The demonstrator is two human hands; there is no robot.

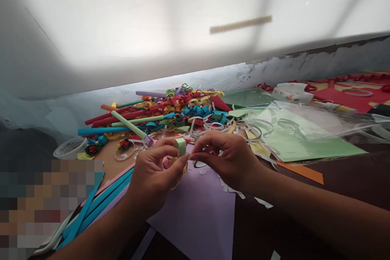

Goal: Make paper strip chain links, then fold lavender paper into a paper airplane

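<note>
A small light green paper loop (180, 146) is pinched between the thumb and fingers of my left hand (157, 168). Just right of it, my right hand (228, 156) is closed in a pinch, its fingertips close to my left thumb. Whatever lies between the right fingertips is too small to make out. Below both hands a sheet of purple paper (205, 215) lies on the dark table. Yellow and pink paper shows behind my left fingers, mostly hidden.
Behind the hands is a heap of colourful paper chains (195, 109) with rolled paper tubes (103, 131). A tape roll (70, 148) and blue paper strips (100, 201) lie left. On the right are green sheets (317, 146), an orange strip (301, 171) and white scraps (263, 202).
</note>
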